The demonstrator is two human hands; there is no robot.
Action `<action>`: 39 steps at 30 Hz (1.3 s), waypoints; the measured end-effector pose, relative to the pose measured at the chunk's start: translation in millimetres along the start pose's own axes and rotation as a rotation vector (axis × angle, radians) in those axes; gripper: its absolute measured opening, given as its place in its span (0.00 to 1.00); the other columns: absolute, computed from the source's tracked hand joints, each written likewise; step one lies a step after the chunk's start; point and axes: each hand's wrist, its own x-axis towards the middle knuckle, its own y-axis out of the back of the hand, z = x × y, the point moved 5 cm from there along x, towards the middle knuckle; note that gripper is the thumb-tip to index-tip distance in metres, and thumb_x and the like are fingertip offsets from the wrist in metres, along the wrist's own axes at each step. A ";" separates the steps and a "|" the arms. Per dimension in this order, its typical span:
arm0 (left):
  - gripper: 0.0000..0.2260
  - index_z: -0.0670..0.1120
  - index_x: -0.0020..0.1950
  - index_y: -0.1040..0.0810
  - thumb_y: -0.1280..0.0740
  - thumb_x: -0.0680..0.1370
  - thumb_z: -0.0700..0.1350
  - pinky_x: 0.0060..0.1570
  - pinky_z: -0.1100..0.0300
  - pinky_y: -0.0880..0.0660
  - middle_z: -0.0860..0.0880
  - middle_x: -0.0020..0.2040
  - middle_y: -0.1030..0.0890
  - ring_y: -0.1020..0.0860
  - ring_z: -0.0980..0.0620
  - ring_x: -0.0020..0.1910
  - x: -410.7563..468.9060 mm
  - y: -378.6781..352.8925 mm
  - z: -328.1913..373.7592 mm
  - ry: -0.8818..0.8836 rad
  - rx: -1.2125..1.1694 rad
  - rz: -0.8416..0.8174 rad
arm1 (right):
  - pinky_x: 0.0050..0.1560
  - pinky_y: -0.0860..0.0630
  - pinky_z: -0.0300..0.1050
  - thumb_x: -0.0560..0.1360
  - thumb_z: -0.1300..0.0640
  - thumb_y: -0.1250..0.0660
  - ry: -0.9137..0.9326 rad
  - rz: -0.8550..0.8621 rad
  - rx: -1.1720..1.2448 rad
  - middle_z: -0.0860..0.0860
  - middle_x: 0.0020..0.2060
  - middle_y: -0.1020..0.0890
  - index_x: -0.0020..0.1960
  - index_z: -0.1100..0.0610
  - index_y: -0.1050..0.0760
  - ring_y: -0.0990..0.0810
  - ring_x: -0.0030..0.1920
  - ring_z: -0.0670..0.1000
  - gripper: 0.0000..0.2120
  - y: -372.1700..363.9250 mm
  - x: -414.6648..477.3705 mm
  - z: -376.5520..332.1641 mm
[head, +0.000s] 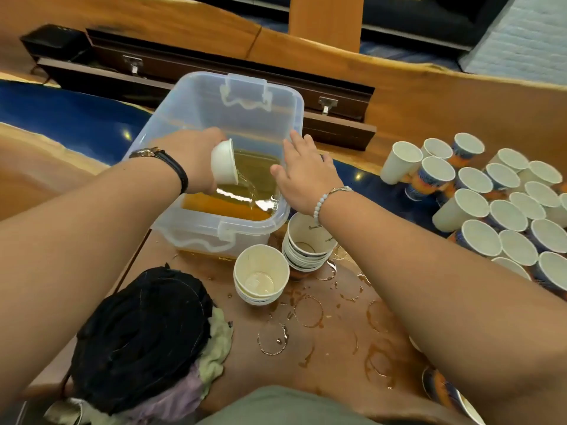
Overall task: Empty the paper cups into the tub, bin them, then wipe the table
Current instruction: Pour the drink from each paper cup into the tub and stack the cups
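The left hand (196, 162) gripped a white paper cup (223, 164), tipped mouth-down over the clear plastic tub (196, 231), and amber liquid ran from it into the pool inside. The right hand (303, 176) hovered flat with fingers spread above the tub's right rim, holding nothing. Two stacks of nested cups (261, 279) stood just before the tub on the ring-stained wooden table (334, 342); a crowd of upright cups (507, 215) waited at right, and bundled cloths (144, 332) lay near left.
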 end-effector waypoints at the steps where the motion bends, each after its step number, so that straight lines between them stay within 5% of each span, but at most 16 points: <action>1: 0.35 0.52 0.67 0.35 0.21 0.64 0.45 0.51 0.44 0.24 0.45 0.54 0.23 0.24 0.41 0.52 1.5 -1.9 0.4 -0.008 0.040 -0.012 | 0.75 0.55 0.59 0.82 0.46 0.52 -0.005 0.005 -0.004 0.50 0.78 0.54 0.78 0.55 0.52 0.57 0.77 0.52 0.27 0.0 0.0 0.4; 8: 0.33 0.50 0.65 0.33 0.22 0.65 0.46 0.49 0.47 0.22 0.45 0.51 0.22 0.23 0.43 0.49 8.0 -8.1 11.0 -0.040 0.254 -0.082 | 0.74 0.56 0.60 0.82 0.45 0.53 -0.025 0.009 -0.013 0.49 0.78 0.54 0.78 0.54 0.53 0.57 0.77 0.52 0.27 -2.4 1.7 1.4; 13: 0.34 0.51 0.66 0.36 0.22 0.65 0.49 0.49 0.46 0.24 0.46 0.52 0.23 0.23 0.42 0.50 6.5 1.2 22.5 -0.011 0.192 -0.008 | 0.74 0.55 0.63 0.81 0.42 0.52 -0.023 -0.031 -0.014 0.49 0.78 0.52 0.78 0.53 0.51 0.56 0.77 0.55 0.28 1.8 2.3 1.1; 15: 0.32 0.51 0.65 0.37 0.24 0.67 0.50 0.50 0.46 0.28 0.47 0.51 0.23 0.23 0.41 0.49 1.2 15.7 33.9 -0.019 0.078 0.121 | 0.73 0.49 0.63 0.80 0.41 0.49 -0.027 -0.009 0.175 0.50 0.77 0.46 0.77 0.53 0.46 0.51 0.76 0.56 0.29 16.5 -1.9 -1.9; 19: 0.31 0.52 0.66 0.37 0.27 0.68 0.52 0.56 0.46 0.32 0.50 0.53 0.23 0.23 0.42 0.53 -11.4 43.5 72.7 -0.050 -0.179 0.327 | 0.66 0.33 0.47 0.77 0.44 0.37 -0.006 0.155 0.667 0.52 0.71 0.33 0.75 0.54 0.42 0.33 0.68 0.51 0.31 69.4 -20.4 -8.7; 24: 0.34 0.53 0.68 0.38 0.26 0.66 0.55 0.63 0.46 0.33 0.56 0.52 0.26 0.24 0.46 0.58 -21.8 44.8 122.7 -0.249 -0.375 0.362 | 0.58 0.26 0.47 0.71 0.53 0.29 0.002 0.189 0.543 0.49 0.60 0.28 0.71 0.49 0.36 0.28 0.57 0.48 0.31 109.2 -44.4 10.5; 27: 0.40 0.56 0.73 0.42 0.27 0.67 0.58 0.70 0.37 0.44 0.54 0.67 0.29 0.30 0.47 0.66 -21.5 26.4 136.9 -0.381 -0.381 0.217 | 0.53 0.30 0.42 0.71 0.56 0.29 -0.068 0.257 0.446 0.48 0.59 0.30 0.69 0.46 0.35 0.31 0.55 0.47 0.29 119.8 -60.9 44.5; 30: 0.32 0.54 0.77 0.46 0.35 0.76 0.54 0.72 0.37 0.55 0.53 0.75 0.38 0.38 0.48 0.74 -15.7 7.7 136.3 -0.328 -0.356 0.194 | 0.51 0.36 0.39 0.70 0.57 0.28 -0.164 0.202 0.251 0.50 0.61 0.33 0.69 0.44 0.36 0.33 0.54 0.48 0.32 107.1 -73.2 77.0; 34: 0.24 0.52 0.77 0.46 0.45 0.82 0.53 0.72 0.39 0.58 0.51 0.78 0.43 0.46 0.49 0.77 -7.0 -19.5 133.1 -0.234 -0.276 0.157 | 0.59 0.30 0.47 0.66 0.57 0.25 -0.174 0.038 0.146 0.52 0.66 0.34 0.70 0.45 0.37 0.32 0.63 0.53 0.37 63.4 -77.0 91.8; 39: 0.24 0.51 0.78 0.47 0.49 0.83 0.54 0.72 0.40 0.59 0.50 0.79 0.47 0.52 0.49 0.78 -0.4 -33.5 133.0 -0.211 -0.135 0.115 | 0.63 0.33 0.43 0.67 0.58 0.25 -0.113 0.009 0.167 0.50 0.69 0.35 0.71 0.45 0.38 0.34 0.68 0.52 0.37 35.4 -71.4 89.1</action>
